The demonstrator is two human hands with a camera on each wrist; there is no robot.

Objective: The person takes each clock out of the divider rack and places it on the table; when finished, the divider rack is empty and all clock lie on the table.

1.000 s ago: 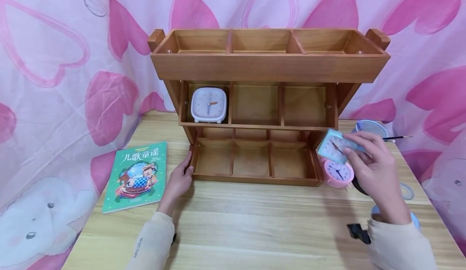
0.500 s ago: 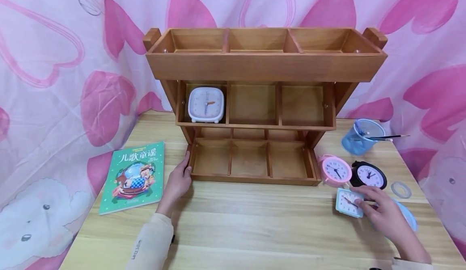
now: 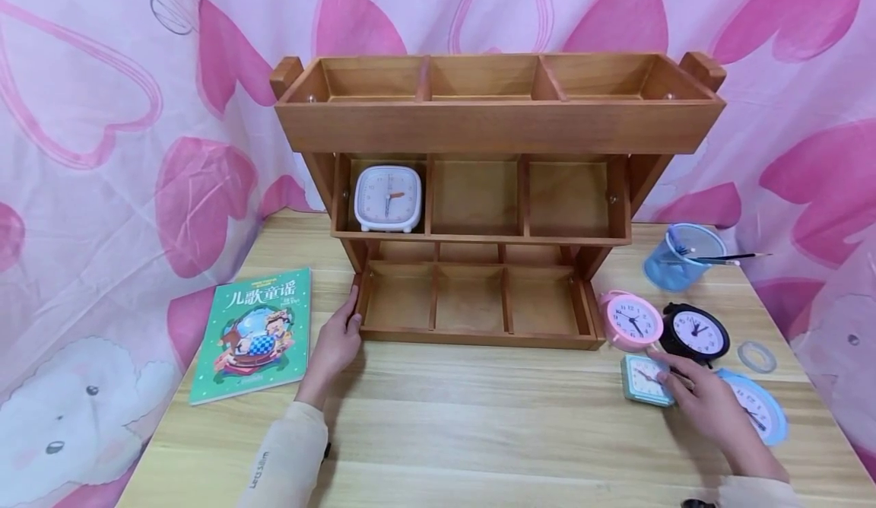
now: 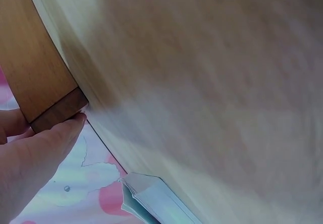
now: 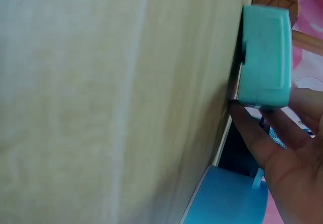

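My right hand (image 3: pixel 698 401) holds a small square teal alarm clock (image 3: pixel 646 380) by its right side, low over the table in front of the pink clock (image 3: pixel 633 321). In the right wrist view the teal clock's side (image 5: pixel 265 57) shows, with fingertips at its lower end. At the lower left corner of the brown wooden three-tier shelf (image 3: pixel 499 129), my left hand (image 3: pixel 335 348) grips the side panel. The left wrist view shows thumb and finger on either side of that wooden corner (image 4: pixel 60 110). A white clock (image 3: pixel 388 198) stands in the middle tier's left compartment.
Right of the shelf are a black clock (image 3: pixel 696 333), a blue clock (image 3: pixel 760 409) partly behind my right hand, a clear ring (image 3: pixel 756 357) and a blue mesh pen holder (image 3: pixel 674 261). A green book (image 3: pixel 253 333) lies at the left. Pink-patterned cloth (image 3: pixel 438 6) hangs behind.
My right hand has brought the teal clock down from beside the shelf to the table area before the pink clock, uncovering the black clock. My left hand stays at the shelf corner.
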